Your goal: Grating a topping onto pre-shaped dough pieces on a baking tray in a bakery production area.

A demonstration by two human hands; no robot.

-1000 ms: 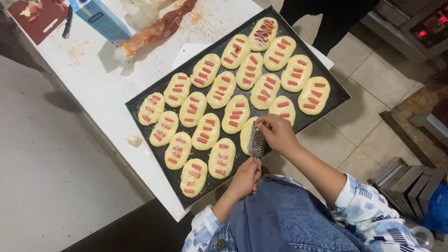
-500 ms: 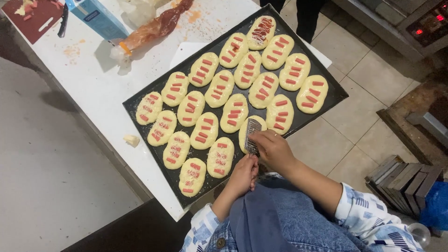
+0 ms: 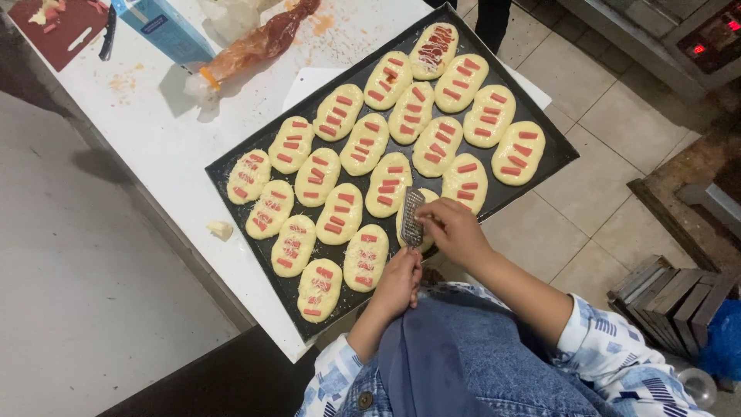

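Note:
A black baking tray (image 3: 540, 166) on a white table holds several oval dough pieces (image 3: 363, 144) topped with red sausage strips. A small metal grater (image 3: 412, 215) stands tilted over the dough piece at the tray's near edge. My left hand (image 3: 400, 282) grips the grater's handle from below. My right hand (image 3: 450, 232) is pressed against the grater's right side with its fingers closed; what it holds is hidden. The dough pieces at the near left (image 3: 292, 245) carry pale shreds on top. One at the far end (image 3: 434, 46) has sauce lines on it.
A small pale chunk (image 3: 220, 229) lies on the white table (image 3: 154, 147) left of the tray. Further back are a piping bag of red sauce (image 3: 255, 45), a blue carton (image 3: 166, 27) and a dark red board with a knife (image 3: 58, 23). Wooden crates (image 3: 671, 297) stand on the tiled floor.
My right hand has slid down the grater toward me, baring the grater's upper end. My left hand stays on the handle.

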